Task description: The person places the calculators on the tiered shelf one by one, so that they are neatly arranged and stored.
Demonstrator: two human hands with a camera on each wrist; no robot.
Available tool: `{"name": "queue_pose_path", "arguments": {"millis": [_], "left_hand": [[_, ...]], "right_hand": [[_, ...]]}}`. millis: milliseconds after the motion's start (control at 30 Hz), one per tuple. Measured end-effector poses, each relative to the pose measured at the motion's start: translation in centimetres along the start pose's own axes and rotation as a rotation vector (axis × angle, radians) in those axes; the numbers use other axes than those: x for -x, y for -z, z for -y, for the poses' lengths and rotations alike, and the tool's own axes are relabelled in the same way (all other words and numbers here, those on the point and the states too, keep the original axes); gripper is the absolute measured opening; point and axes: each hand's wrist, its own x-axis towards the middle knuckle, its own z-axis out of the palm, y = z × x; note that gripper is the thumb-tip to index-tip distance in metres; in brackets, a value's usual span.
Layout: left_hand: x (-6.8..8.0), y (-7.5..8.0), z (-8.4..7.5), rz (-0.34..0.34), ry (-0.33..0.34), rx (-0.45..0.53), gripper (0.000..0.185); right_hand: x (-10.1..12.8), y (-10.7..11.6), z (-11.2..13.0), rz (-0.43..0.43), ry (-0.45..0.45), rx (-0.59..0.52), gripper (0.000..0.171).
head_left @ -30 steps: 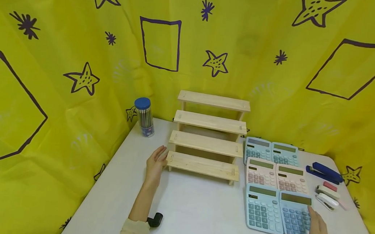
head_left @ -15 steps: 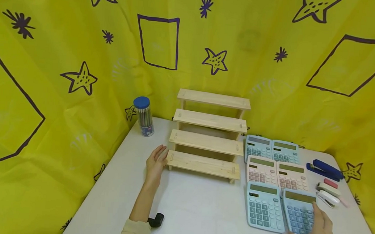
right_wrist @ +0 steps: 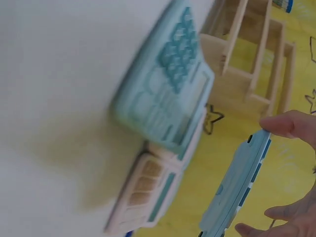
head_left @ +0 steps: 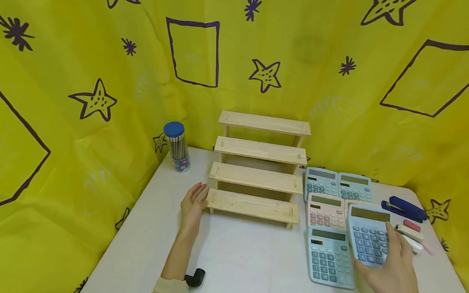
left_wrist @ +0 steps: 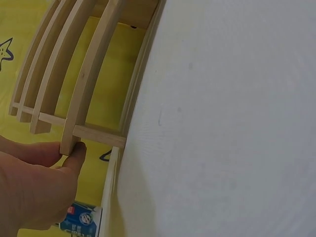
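The left hand pinches the wooden rack; the right hand grips a blue calculator, since lifted off the white surface. Yellow starred cloth hangs behind.

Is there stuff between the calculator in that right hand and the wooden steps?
The right hand holds the blue calculator up. Toward the wooden steps, a pink calculator and another blue one lie between, lower, on the table.

Numbered calculator keys, tub label (unreadable)
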Motion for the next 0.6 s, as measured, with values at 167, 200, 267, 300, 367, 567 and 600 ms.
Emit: {"name": "queue_pose_path", "arguments": {"millis": [167,200,267,300,367,567,600], "left_hand": [[-0.1,-0.1,0.0,-0.009,-0.004,0.010,0.068],[-0.1,-0.1,-0.1,-0.010,-0.006,0.010,0.068],[-0.1,-0.2,-0.1,-0.011,-0.008,0.008,0.068],[-0.2,-0.2,-0.1,-0.013,-0.008,0.007,0.068],[-0.2,-0.3,-0.1,-0.016,-0.010,-0.001,0.067],[0.0,-0.5,0.0,-0.038,-0.020,-0.067,0.066],[0.1,-0.5,0.1,-0.039,-0.022,-0.074,0.066]], "right_hand": [[-1.0,0.7,3.3,-0.054,0.113,-0.053,0.128],[-1.2,0.7,3.9,-0.069,0.145,-0.065,0.128],[-1.7,0.8,5.2,-0.089,0.198,-0.083,0.127],[-2.0,0.9,5.9,-0.098,0.224,-0.093,0.126],[-2.6,1.0,7.3,-0.111,0.266,-0.115,0.126],[-4.4,1.3,11.8,-0.119,0.345,-0.180,0.123],[-4.6,1.3,12.5,-0.117,0.358,-0.189,0.123]]}}
